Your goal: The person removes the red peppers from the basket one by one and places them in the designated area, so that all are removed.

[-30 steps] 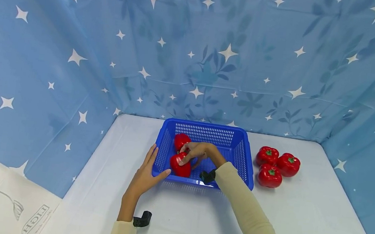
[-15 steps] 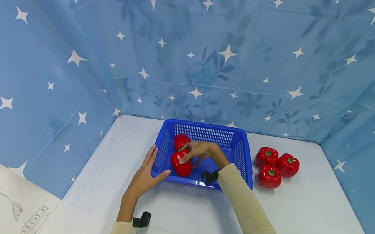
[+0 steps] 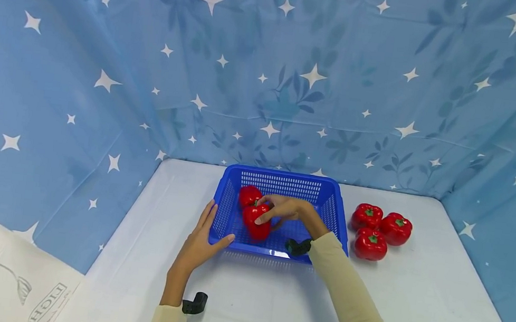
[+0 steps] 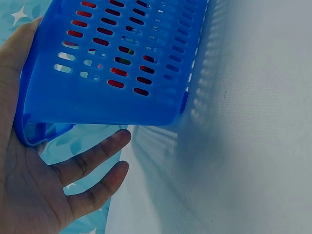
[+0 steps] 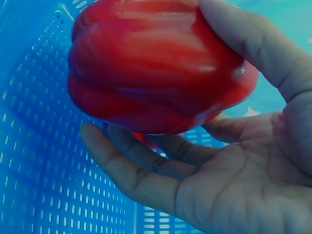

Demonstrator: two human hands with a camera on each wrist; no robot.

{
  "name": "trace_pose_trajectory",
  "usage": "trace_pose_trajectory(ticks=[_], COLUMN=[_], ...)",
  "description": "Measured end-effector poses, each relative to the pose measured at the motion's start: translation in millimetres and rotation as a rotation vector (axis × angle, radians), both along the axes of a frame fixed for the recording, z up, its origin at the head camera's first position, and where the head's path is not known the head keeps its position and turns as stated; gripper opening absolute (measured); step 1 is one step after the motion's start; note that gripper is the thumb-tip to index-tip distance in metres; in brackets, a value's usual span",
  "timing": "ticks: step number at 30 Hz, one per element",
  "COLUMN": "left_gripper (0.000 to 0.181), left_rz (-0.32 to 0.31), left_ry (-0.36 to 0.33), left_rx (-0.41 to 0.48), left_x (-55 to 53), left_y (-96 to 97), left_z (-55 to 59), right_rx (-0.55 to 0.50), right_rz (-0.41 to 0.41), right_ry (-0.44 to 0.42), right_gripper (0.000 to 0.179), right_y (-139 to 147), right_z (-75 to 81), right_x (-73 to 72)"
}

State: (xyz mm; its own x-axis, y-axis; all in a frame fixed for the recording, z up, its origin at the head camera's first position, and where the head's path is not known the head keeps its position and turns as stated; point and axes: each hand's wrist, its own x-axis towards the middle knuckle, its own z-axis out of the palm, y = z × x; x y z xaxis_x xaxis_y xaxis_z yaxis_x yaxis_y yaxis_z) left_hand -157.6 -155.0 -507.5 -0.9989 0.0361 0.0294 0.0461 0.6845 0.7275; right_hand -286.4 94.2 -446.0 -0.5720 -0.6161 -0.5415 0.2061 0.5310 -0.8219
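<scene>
My right hand pinches a red bell pepper inside the blue plastic basket, toward its left side. In the right wrist view, the thumb lies over this glossy pepper and the fingers curve beneath it. Just behind it in the basket sits a second red bell pepper. My left hand rests at the basket's front left corner, fingers straight along the left rim and thumb against the front. From the left wrist, the slotted basket wall shows bits of red through its holes; two outstretched fingers stand apart from the wall.
Three more red bell peppers with green stems stand clustered on the white table, right of the basket. A blue curtain with white stars hangs behind and at both sides. Each wrist carries a black band.
My right hand has shifted rightward inside the basket, drawing the gripped bell pepper the same way. The left hand keeps its place at the corner.
</scene>
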Motion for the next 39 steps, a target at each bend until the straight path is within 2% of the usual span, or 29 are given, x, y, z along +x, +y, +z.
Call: trace_pose_trajectory(ticks=[7, 24, 39], left_gripper=[0.102, 0.102, 0.102], left_rz=[-0.007, -0.006, -0.006], left_ry=[0.018, 0.008, 0.002], left_rx=[0.002, 0.008, 0.023], left_x=[-1.3, 0.7, 0.4], left_y=[-1.5, -3.3, -1.5], left_z=[1.5, 1.6, 0.0], right_rx=[-0.078, -0.212, -0.235], right_rz=[-0.058, -0.195, -0.283], right_ry=[0.011, 0.073, 0.218], right_gripper=[0.067, 0.066, 0.069], right_y=[12.9, 29.8, 60.1], right_z=[3.0, 17.5, 27.4], right_x=[3.3, 17.1, 27.9])
